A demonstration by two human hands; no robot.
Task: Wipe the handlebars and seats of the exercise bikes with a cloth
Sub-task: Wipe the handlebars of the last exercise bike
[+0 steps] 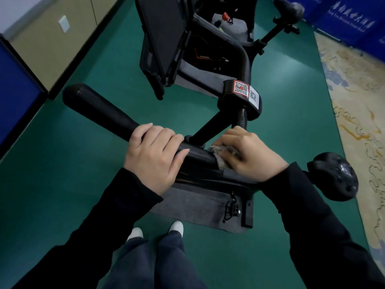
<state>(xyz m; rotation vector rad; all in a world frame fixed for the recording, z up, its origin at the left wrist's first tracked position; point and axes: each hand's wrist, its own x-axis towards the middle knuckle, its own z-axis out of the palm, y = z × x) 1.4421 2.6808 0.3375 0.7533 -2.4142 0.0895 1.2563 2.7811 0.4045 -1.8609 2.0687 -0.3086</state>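
The right hand [253,156] hides most of the cloth [219,152], and lettering on the blue banner [352,24] is blurred.

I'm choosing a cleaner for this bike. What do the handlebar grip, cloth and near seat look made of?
The handlebar grip: matte black, dull even sheen, likely rubber or foam. The cloth: grey-brown with a fuzzy edge, probably terry or microfibre. The near seat: black with glossy patches and pale scuffs, perhaps worn vinyl.
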